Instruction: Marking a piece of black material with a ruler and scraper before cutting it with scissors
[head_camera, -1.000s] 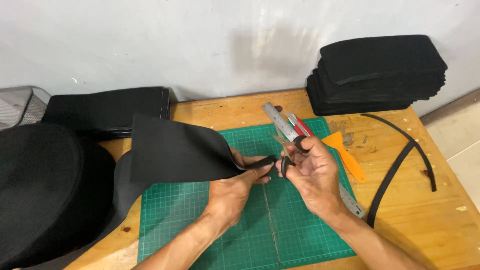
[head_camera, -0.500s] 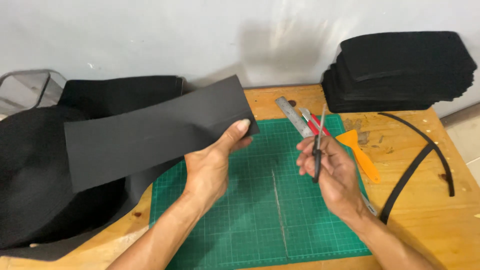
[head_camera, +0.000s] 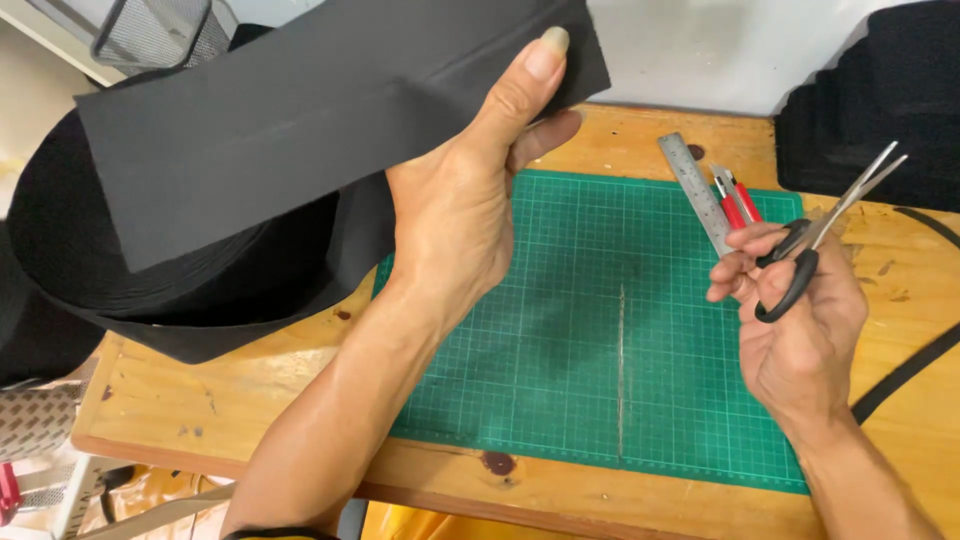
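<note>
left hand (head_camera: 455, 215) raised over the workbench's (head_camera: 240, 400) back left, fingers clamped on black sheet (head_camera: 300, 110); right hand (head_camera: 800, 320) near right edge, fingers closed around scissors (head_camera: 815, 245).

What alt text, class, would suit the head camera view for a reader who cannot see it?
A person's left hand lifts a black fabric strip while the right hand holds black-handled scissors above a green cutting mat on a wooden table.

The black sheet (head_camera: 300, 110) runs out past the top edge and hides most of the roll (head_camera: 120, 270) behind it. The stack (head_camera: 880, 110) far right is cut off by the frame. The ruler (head_camera: 692, 185) disappears behind the right hand (head_camera: 800, 330).
</note>
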